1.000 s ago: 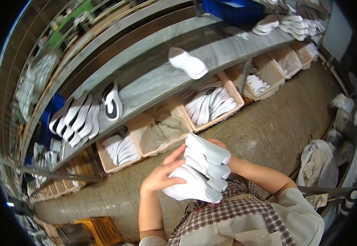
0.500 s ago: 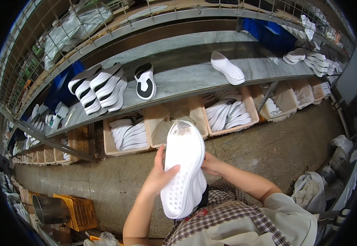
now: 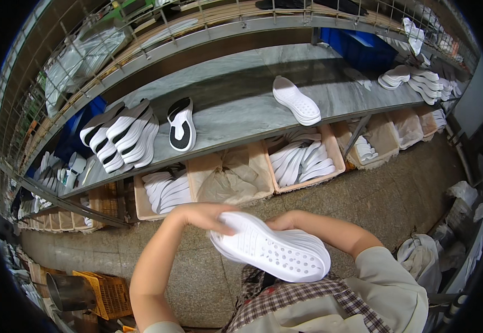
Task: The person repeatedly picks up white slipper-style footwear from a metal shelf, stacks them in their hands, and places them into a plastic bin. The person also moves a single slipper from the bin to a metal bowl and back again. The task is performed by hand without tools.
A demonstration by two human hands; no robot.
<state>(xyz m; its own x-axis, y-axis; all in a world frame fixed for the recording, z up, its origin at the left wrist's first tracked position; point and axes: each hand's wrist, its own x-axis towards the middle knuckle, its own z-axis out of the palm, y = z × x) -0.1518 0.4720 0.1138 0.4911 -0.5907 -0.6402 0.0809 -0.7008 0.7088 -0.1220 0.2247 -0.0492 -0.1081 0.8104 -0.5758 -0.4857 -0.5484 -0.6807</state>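
A stack of white shoe soles [image 3: 275, 255] lies almost sideways in front of my body, its dotted side facing up. My left hand [image 3: 207, 217] is closed around the stack's left end, slightly blurred. Behind the far edge, my right hand [image 3: 283, 221] grips the stack; its fingers are partly hidden by the soles. On the grey shelf [image 3: 236, 105] beyond, a small stack of white soles [image 3: 298, 104] lies at the right. A sole with black inlays [image 3: 182, 130] and taller stacks of black-and-white soles [image 3: 133, 139] are at the left.
Below the shelf stand pale bins: a cloth-lined bin [image 3: 227, 177] between two holding white soles [image 3: 302, 161]. A wire-mesh rack [image 3: 197, 36] runs above. Blue crates [image 3: 358, 49] sit on the shelf. A yellow crate [image 3: 108, 294] and metal bucket [image 3: 69, 291] stand lower left.
The stack of soles has turned from upright to nearly sideways and come closer to my body. My left hand has moved to its far-left end. The view has shifted slightly.
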